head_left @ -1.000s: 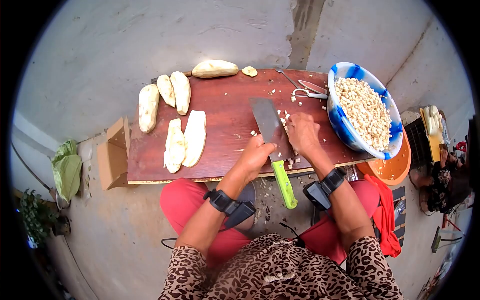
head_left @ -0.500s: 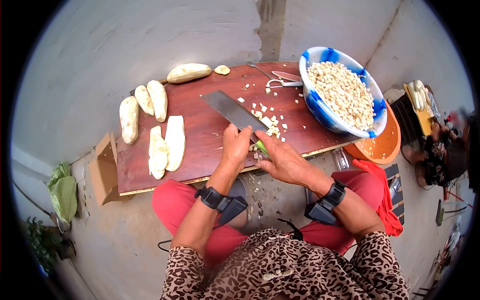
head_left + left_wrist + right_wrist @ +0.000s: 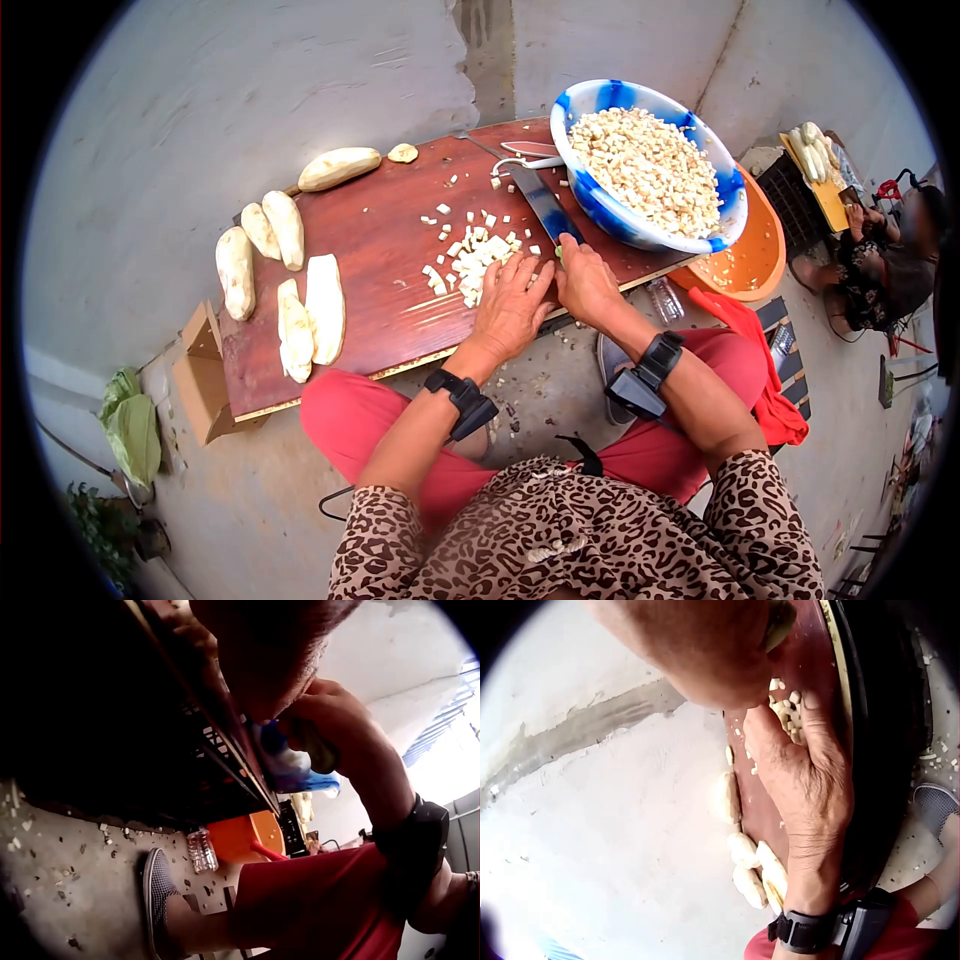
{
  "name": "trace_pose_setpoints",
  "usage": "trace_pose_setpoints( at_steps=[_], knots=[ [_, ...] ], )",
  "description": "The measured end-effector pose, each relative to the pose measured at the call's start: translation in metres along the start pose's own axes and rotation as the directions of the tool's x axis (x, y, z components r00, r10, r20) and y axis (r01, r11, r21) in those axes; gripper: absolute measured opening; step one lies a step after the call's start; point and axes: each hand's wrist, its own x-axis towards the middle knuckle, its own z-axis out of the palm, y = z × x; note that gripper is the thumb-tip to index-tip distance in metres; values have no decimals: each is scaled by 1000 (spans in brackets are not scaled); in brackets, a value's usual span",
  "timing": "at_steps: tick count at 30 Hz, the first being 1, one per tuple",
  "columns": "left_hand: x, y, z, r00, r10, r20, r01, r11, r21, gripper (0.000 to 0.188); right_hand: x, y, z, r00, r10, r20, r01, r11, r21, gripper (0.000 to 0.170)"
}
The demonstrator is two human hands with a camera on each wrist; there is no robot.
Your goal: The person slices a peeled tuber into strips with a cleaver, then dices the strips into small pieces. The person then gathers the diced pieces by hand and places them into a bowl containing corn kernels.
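Plastered wall: pale grey, scuffed, and divided by a vertical strip of rougher, darker cement. Floor: grey concrete, which carried scattered small scraps. Table: reddish-brown top, pale front edge; it stood alongside the wall. Light: white glare entered beside bluish slats, left wrist view, upper right.

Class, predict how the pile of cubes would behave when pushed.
The pile of cubes would probably scatter, since it looks loose at its edges. Small size suggests each piece is light. Flat sides suggest sliding more than rolling.
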Motion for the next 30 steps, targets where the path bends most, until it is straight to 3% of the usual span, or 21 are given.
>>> trace_pose_setpoints(
  at_steps=[6, 9, 12, 16, 17, 20, 24, 27, 28, 29, 30],
  knots=[
    [2, -12, 7, 996, 56, 69, -62, 994, 92, 40, 10, 11, 11, 995, 54, -80, -59, 997, -52, 30],
    [0, -15, 8, 996, 80, 48, -86, 987, 139, 29, 12, 14, 11, 999, 24, -26, -26, 997, -73, 33],
    [0, -21, 7, 996, 84, 6, -84, 978, 192, 23, 7, 11, 9, 997, -68, 22, 69, 997, -43, 37],
    [-1, -29, 3, 998, 61, -35, -51, 972, 230, 16, 1, 14, 19, 924, -379, -46, 381, 921, 79, 37],
    [-2, -31, 0, 998, 53, -42, -42, 971, 234, 15, -1, 13, 20, 917, -398, -16, 397, 913, 91, 37],
    [-5, -38, -5, 996, 25, -85, -8, 979, 204, 20, -10, 6, 16, 899, -432, 66, 425, 899, 104, 40],
    [-10, -40, -10, 999, -10, -45, 18, 981, 191, 30, -21, -7, -11, 940, -302, 157, 278, 948, 158, 53],
    [-14, -37, -17, 998, -31, -57, 40, 987, 155, 48, -22, 8, -11, 948, -320, -3, 315, 933, 175, 54],
    [-14, -33, -23, 996, -49, -72, 58, 990, 131, 52, -20, 15, -9, 929, -357, -103, 365, 927, 81, 47],
    [-16, -31, -27, 994, -67, -87, 76, 991, 107, 55, -21, 21, -10, 947, -307, -94, 312, 949, 46, 47],
    [-20, -32, -30, 995, -75, -71, 84, 986, 141, 70, -24, 23, -13, 963, -257, -85, 258, 966, 11, 47]
  ],
)
